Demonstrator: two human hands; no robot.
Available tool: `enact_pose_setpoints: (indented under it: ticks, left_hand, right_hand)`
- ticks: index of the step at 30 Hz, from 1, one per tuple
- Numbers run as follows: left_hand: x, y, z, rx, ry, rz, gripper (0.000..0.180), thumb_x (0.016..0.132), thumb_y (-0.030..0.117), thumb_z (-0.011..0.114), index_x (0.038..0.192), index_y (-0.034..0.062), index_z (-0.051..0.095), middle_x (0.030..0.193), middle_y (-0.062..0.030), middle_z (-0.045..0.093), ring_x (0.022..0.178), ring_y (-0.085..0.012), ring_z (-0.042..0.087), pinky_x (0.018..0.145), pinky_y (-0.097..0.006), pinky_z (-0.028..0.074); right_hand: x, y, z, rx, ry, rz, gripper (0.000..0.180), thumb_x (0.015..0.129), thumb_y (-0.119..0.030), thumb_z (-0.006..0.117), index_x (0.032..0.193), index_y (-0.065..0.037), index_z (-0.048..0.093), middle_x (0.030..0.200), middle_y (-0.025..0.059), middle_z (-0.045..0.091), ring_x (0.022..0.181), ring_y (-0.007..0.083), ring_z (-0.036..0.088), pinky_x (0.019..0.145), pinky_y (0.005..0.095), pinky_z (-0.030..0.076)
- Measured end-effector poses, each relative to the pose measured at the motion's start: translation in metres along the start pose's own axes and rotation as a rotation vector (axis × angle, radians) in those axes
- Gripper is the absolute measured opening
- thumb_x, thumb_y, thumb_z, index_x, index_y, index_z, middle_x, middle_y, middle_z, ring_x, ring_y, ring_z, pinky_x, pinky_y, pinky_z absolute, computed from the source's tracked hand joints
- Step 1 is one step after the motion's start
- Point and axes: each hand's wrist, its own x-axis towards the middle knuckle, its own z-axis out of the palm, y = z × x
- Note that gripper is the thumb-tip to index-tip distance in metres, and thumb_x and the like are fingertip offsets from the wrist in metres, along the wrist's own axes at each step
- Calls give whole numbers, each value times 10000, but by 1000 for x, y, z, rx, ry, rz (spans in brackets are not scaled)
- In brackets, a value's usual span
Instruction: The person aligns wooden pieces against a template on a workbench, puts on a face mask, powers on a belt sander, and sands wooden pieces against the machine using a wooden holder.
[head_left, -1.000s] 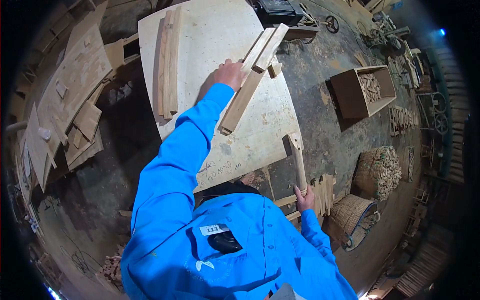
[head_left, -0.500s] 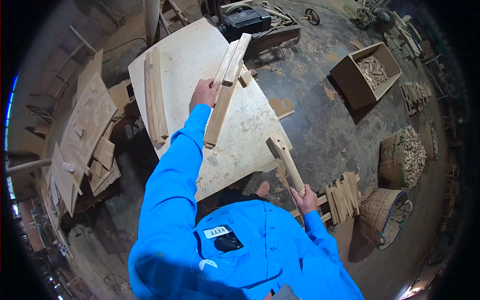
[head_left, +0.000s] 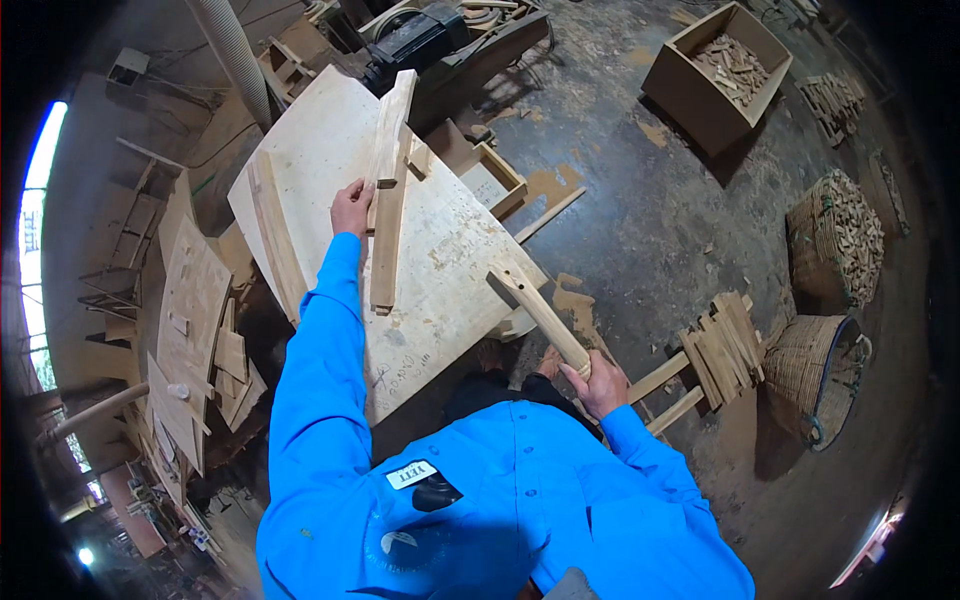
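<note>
My left hand (head_left: 351,208) is closed at the edge of a short wooden strip (head_left: 372,212), its fingers by a longer wooden rail. That guide rail (head_left: 386,262) lies on a pale board tabletop (head_left: 430,310), with another wooden piece (head_left: 396,115) along its far part and a small block (head_left: 420,160) beside it. Low on the right, my right hand (head_left: 600,385) is wrapped round the near end of a wooden leg (head_left: 543,318). Holes show near the leg's far end, which reaches over the tabletop's right corner.
A long strip (head_left: 278,235) lies along the tabletop's left side. Behind stands a dark motor (head_left: 425,38). On the floor at right are a box of offcuts (head_left: 700,105), stacked wood sticks (head_left: 720,350) and two baskets (head_left: 815,375). Panels (head_left: 190,310) lean at left.
The view has turned, so the tabletop sits further left and an open wooden box beside it shows. Both hands keep their holds; the leg stays in my right hand.
</note>
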Motion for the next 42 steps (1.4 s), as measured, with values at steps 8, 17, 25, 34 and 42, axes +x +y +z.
enact_pose_setpoints:
  ticks: [8,17,25,34,42]
  left_hand:
    - [2,-2,2,98,-60,119,480,952,379,697,1366,138,676,987,-216,709,922,-332,688,846,-424,535]
    - [11,-4,-5,91,-59,110,492,952,384,700,1383,147,675,1070,-192,656,1052,-336,661,940,-429,516]
    - [2,17,-6,70,-27,168,507,955,349,686,1401,108,648,1067,-220,686,1040,-350,675,926,-421,517]
    - [-1,25,-16,301,-103,302,517,1047,392,521,1555,306,477,1143,-229,591,1118,-422,613,1005,-497,490]
    - [8,22,-19,339,-60,360,519,1054,416,499,1560,306,466,1168,-238,594,1121,-428,618,1007,-508,493]
  right_hand:
    - [-2,3,7,-26,12,-8,487,928,-500,726,978,-31,606,857,258,705,822,484,683,669,552,523]
    - [3,12,20,-42,25,-49,498,946,-511,698,1014,-27,605,902,268,706,844,493,682,701,558,528]
    - [10,37,41,-88,97,-96,418,955,-420,717,1010,-16,620,860,260,709,832,473,699,690,522,537]
    - [16,50,57,-47,174,-143,419,960,-419,714,1009,-11,636,836,244,715,820,449,714,685,501,545]
    - [20,47,59,-4,165,-155,464,957,-470,697,985,-13,624,855,274,703,843,480,694,705,543,540]
